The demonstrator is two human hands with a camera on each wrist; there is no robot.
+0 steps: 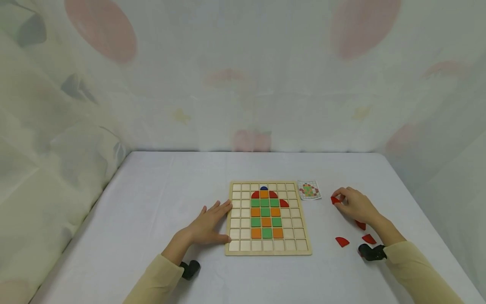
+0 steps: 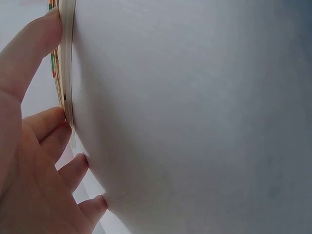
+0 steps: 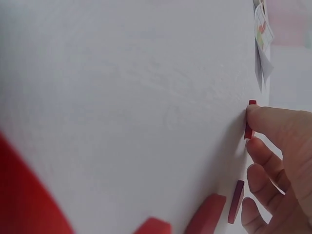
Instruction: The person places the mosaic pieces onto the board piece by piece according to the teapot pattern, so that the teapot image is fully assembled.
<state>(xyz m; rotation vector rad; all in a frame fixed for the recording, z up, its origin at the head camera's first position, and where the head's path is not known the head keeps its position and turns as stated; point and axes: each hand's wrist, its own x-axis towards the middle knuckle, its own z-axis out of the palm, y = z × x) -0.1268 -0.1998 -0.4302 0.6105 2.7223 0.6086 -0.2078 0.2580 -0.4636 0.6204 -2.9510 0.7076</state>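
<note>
A wooden grid board (image 1: pixel 267 252) lies flat, with green and orange square tiles, a few red quarter-circle tiles and a blue tile (image 1: pixel 263 188) at the top of the pattern. My left hand (image 1: pixel 208 225) rests at the board's left edge, fingers spread and thumb (image 2: pixel 36 44) touching the rim. To the right of the board, my right hand (image 1: pixel 356 205) pinches a red quarter-circle tile (image 1: pixel 334 200) between thumb and fingers. The right wrist view shows this tile (image 3: pixel 250 120) edge-on. Another red tile (image 1: pixel 360 225) lies under that hand, partly covered.
A small printed pattern card (image 1: pixel 309 190) with slightly curled edges lies beside the board's upper right corner. Loose red quarter-circle tiles (image 1: pixel 342 242) lie near the right wrist, one mostly hidden by the black wrist camera (image 1: pixel 372 252). Printed cloth (image 1: pixel 243 97) hangs behind the white table (image 1: pixel 171 181).
</note>
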